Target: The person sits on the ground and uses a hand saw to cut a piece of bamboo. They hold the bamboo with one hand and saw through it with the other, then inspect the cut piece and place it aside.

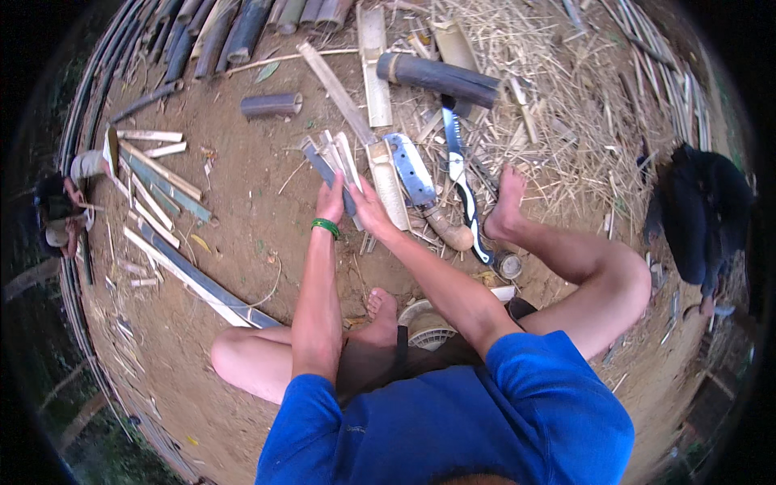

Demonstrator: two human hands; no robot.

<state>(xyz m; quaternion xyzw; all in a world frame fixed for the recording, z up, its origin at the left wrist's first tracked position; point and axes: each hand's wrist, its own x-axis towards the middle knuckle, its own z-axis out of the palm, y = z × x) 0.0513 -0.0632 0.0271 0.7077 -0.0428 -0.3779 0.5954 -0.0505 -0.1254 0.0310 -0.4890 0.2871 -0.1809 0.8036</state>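
Just left of the ground's middle, my left hand (330,202) and my right hand (371,208) are close together, their fingers closed around a small bundle of split bamboo strips (330,153). Some strips show a dark outer skin, others the pale inner side. A green band circles my left wrist. Beside my right hand lies a pale split bamboo piece (390,186). To its right is a broad cleaver (414,171) with a wooden handle. Farther right rests a folding saw (457,166) with a black and white handle, its upper end near a dark bamboo tube (437,78).
Bamboo tubes (234,32) are piled at the far left. Split strips (190,271) lie on my left, and shavings (558,121) cover the far right. A round basket or stool (426,330) is by my legs. Other people sit at the left edge (61,210) and right edge (702,210).
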